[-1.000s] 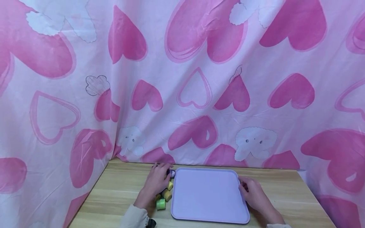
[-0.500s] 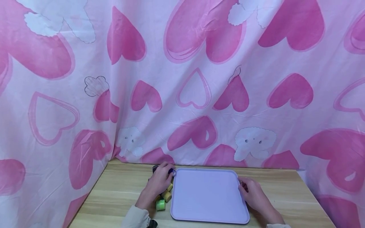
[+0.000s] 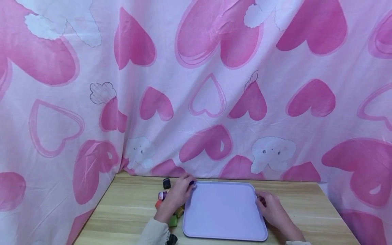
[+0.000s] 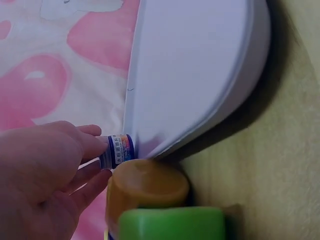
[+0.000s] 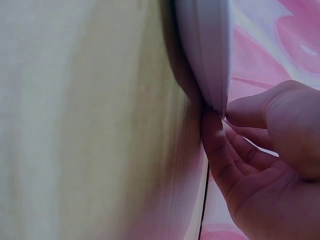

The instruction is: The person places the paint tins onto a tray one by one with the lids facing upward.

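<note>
The left hand (image 3: pixel 177 192) pinches a jar (image 4: pixel 119 151) at the tray (image 3: pixel 225 211)'s ten o'clock; the right hand (image 3: pixel 272 207) pinches the tray near two.

Chinese letters stand in a row on the white label (image 4: pixel 118 148) of the small blue jar (image 4: pixel 124 151) by the tray (image 4: pixel 187 65), too tiny to read for sure. Marks on the purple jar (image 3: pixel 162 196) left of the tray can't be read

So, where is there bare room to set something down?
Bare table lies left of the jars, up to the curtain, and right of the tray, beyond the right hand. The tray's middle is bare. Crowded: the tray's left edge, with jars around the left hand and wrist.
</note>
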The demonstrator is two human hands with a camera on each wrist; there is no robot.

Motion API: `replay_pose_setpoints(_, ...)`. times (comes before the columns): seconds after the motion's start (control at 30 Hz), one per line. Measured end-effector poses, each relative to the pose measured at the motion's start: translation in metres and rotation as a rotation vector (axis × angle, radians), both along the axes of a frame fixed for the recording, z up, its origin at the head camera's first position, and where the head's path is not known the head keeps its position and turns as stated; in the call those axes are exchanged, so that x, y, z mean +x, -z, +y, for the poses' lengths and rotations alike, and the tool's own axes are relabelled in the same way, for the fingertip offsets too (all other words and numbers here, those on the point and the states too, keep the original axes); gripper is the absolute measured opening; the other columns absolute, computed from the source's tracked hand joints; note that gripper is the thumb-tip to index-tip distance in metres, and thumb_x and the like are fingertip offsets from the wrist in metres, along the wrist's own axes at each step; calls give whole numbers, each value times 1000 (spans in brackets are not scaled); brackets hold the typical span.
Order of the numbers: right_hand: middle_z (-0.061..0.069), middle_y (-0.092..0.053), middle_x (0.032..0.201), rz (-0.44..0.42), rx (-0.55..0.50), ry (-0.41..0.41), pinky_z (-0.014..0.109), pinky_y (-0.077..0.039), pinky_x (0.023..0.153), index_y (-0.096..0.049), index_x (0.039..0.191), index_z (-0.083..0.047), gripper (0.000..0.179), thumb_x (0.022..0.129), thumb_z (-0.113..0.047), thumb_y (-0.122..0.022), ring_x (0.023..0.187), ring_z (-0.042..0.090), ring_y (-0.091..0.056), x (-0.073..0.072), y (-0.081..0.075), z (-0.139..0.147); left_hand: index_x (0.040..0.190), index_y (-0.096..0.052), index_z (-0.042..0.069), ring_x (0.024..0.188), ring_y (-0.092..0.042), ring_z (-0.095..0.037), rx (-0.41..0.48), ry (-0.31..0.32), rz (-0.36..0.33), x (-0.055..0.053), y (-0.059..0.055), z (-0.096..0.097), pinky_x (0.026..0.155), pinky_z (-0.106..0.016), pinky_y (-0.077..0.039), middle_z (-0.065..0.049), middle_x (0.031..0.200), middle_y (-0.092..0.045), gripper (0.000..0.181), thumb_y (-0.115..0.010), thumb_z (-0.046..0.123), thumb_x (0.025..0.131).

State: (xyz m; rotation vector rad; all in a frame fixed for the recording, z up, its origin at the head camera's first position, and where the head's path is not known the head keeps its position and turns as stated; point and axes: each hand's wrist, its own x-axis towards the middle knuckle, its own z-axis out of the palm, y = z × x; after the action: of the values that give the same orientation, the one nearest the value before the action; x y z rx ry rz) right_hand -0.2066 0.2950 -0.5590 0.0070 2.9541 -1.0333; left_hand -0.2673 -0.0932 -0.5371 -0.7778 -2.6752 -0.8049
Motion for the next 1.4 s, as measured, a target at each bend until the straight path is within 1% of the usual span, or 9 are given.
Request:
replay_pose_setpoints(0.13,3,-69,93,-2,-9,6,24,-57,63,-66,138,8,38,101,-1,-68,81,15,-60,0,0,0,116,-77,5,109,-71,-24,-22,-11,-20,0,4,4,96,-39,-65,-10,118,-71,18,-72,-1,101)
replay_pose_setpoints(0.47,4,-69,95,-12,-21,8,26,-59,67,-66,138,9,38,101,0,-68,84,16,-61,0,-3,-2,107,-78,7,111,-70,-26,-32,-23,90,-3,15,11,96,-39,-64,-10,115,-72,15,-75,-3,97)
replay_pose_setpoints(0.77,4,-69,94,8,-30,7,26,-59,68,-68,135,9,35,100,1,-68,84,16,-61,2,-3,-2,106,-79,12,112,-72,-27,-43,-68,119,6,11,14,90,-40,-66,-9,120,-72,15,-77,1,96)
replay_pose_setpoints(0.87,5,-68,94,-1,-43,10,26,-58,67,-67,136,9,36,101,2,-67,85,16,-60,2,-2,-3,109,-79,12,116,-71,-26,-52,-79,91,8,8,13,94,-40,-66,-9,123,-72,13,-77,5,98)
replay_pose_setpoints(1.03,5,-68,94,-17,-47,11,26,-58,67,-66,138,9,37,101,2,-67,85,17,-60,2,-3,-4,116,-79,12,120,-69,-25,-56,-103,23,13,4,6,100,-40,-64,-8,127,-71,16,-76,12,100)
replay_pose_setpoints(1.1,4,-67,94,-10,-40,9,26,-57,67,-66,137,10,37,101,2,-67,85,17,-59,3,-3,-4,117,-79,10,118,-69,-25,-50,-105,25,15,2,1,101,-40,-64,-8,126,-71,17,-76,10,100)
replay_pose_setpoints(1.27,5,-68,95,-7,-30,10,26,-57,67,-65,138,10,38,101,2,-67,86,17,-60,3,-3,-4,112,-79,6,111,-71,-27,-12,-105,105,14,1,-14,96,-42,-65,-10,117,-72,17,-77,2,95)
replay_pose_setpoints(1.33,5,-69,97,-15,-29,14,26,-58,68,-65,139,10,39,101,2,-67,87,17,-60,3,-4,-4,111,-79,5,110,-72,-28,-2,-124,131,13,1,-20,94,-42,-66,-11,116,-73,18,-78,1,93)
replay_pose_setpoints(1.4,5,-69,97,-17,-29,15,27,-58,68,-64,139,10,39,101,1,-67,87,17,-61,3,-4,-4,111,-78,6,111,-73,-30,6,-147,127,12,0,-27,95,-43,-66,-12,117,-73,19,-79,1,93)
